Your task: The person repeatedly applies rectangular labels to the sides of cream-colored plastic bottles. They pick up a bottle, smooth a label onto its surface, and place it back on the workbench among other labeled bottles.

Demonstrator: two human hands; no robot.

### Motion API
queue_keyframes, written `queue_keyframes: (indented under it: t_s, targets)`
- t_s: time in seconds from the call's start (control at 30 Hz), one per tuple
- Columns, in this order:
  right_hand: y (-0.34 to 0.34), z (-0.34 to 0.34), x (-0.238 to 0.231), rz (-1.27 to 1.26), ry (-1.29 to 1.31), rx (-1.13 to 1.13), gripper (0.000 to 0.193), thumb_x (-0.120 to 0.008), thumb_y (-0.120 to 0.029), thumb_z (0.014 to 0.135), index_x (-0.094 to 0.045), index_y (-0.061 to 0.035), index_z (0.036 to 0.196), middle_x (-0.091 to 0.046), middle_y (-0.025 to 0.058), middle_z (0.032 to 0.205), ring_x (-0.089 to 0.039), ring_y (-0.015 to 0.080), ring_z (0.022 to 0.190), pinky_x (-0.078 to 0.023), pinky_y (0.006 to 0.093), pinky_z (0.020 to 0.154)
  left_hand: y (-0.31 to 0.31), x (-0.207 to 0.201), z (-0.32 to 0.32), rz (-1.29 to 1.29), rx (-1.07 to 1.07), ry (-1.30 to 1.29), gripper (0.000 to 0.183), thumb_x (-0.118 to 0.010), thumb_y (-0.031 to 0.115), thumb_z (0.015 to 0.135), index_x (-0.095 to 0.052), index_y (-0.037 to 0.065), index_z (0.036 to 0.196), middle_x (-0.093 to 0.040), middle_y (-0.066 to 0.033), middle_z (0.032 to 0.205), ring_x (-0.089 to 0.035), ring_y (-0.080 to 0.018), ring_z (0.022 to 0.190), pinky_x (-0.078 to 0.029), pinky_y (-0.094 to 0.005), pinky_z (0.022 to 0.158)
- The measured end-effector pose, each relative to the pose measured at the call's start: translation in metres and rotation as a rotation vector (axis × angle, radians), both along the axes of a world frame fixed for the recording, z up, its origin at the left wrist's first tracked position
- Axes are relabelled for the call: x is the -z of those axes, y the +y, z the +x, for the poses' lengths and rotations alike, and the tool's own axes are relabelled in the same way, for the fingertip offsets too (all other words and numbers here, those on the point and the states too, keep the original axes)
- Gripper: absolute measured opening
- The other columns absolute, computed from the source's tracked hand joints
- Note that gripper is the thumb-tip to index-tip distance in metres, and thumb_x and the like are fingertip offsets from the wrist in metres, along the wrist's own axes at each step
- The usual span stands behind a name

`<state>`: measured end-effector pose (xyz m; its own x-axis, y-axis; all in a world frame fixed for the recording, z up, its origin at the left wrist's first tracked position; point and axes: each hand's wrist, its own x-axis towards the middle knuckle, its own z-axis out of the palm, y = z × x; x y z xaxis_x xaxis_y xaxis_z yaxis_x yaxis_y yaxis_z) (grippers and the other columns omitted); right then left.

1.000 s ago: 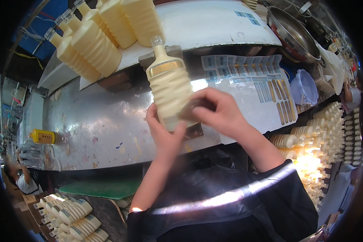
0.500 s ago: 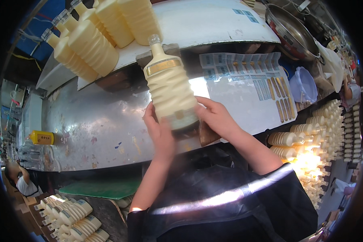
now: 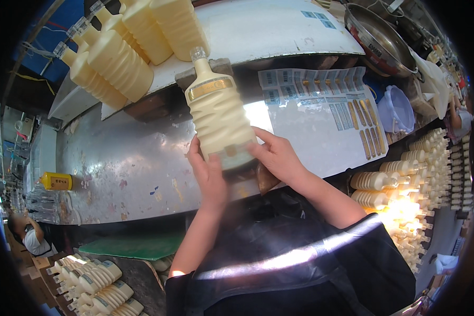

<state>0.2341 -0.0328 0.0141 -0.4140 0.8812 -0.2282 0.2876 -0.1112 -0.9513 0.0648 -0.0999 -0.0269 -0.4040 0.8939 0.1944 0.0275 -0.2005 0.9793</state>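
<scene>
A cream-coloured bottle with wavy ridges lies tilted in front of me, its clear-capped neck pointing away. Around its shoulder runs a gold label band, and a pale blue label covers its lower end. My left hand closes on the lower left side, thumb on the blue label. From the right, my right hand grips the same end, its thumb pressing the label's edge. A dark support block shows behind the bottle's neck. A brown wedge-shaped piece sits just under my right hand.
Several cream bottles stand at the back left. Sheets of blue labels and gold strips lie on the right of the metal table. A yellow bottle rests at far left, a lilac bucket at right. More bottles fill racks below.
The bottle has turned slightly, so its gold band faces me more. My right hand has shifted a little left along the label, while my left hand stays nearly in place.
</scene>
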Motion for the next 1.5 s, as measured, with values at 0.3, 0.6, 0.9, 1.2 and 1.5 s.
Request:
queue_keyframes:
  t_s: [0.3,0.6,0.9,1.2,1.5]
  targets:
    - [0.000,-0.002,0.018,0.052,0.105,0.031,0.049,-0.062,-0.036,0.102,-0.061,-0.0069,0.142,-0.073,0.0124,0.088,-0.067,0.0141,0.081,-0.054,0.0324,0.082,0.001,0.006,-0.001,0.022,-0.023,0.066,0.062,-0.043,0.035,0.111,-0.025,-0.002,0.157,-0.040,-0.0162,0.154,-0.040,-0.0227,0.141,-0.031,-0.0375,0.119]
    - [-0.001,0.000,-0.013,0.078,-0.157,-0.059,0.053,-0.057,-0.041,0.103,-0.057,-0.0074,0.144,-0.074,0.0183,0.094,-0.072,0.0294,0.088,-0.053,0.0384,0.084,0.000,0.001,-0.003,-0.017,0.007,-0.008,0.069,-0.050,0.036,0.108,-0.026,-0.007,0.155,-0.036,-0.0209,0.155,-0.039,-0.0287,0.143,-0.027,-0.0406,0.121]
    - [0.027,0.025,0.006,-0.258,0.226,0.074,0.038,-0.052,-0.029,0.108,-0.066,-0.0042,0.133,-0.070,0.0044,0.095,-0.063,0.0110,0.088,-0.051,0.0280,0.083,0.001,-0.007,0.000,-0.043,-0.048,-0.219,0.077,-0.037,0.060,0.108,-0.029,0.001,0.157,-0.046,-0.0113,0.143,-0.046,-0.0232,0.133,-0.035,-0.0374,0.115]
    - [-0.016,-0.033,-0.045,0.483,0.026,0.047,0.040,-0.056,-0.011,0.095,-0.048,0.0014,0.132,-0.061,0.0288,0.121,-0.061,0.0422,0.116,-0.049,0.0455,0.099,0.001,0.005,-0.014,-0.096,-0.117,0.346,0.071,-0.040,0.050,0.108,-0.033,-0.004,0.154,-0.047,-0.0155,0.136,-0.045,-0.0271,0.130,-0.033,-0.0423,0.114]
    - [0.002,-0.012,0.016,0.591,-0.015,0.305,0.038,-0.054,-0.013,0.102,-0.047,-0.0003,0.137,-0.056,0.0198,0.130,-0.057,0.0324,0.119,-0.045,0.0406,0.104,0.000,0.014,-0.012,-0.043,-0.026,0.119,0.059,-0.040,0.033,0.109,-0.035,-0.007,0.152,-0.037,-0.0220,0.148,-0.038,-0.0334,0.141,-0.026,-0.0443,0.121]
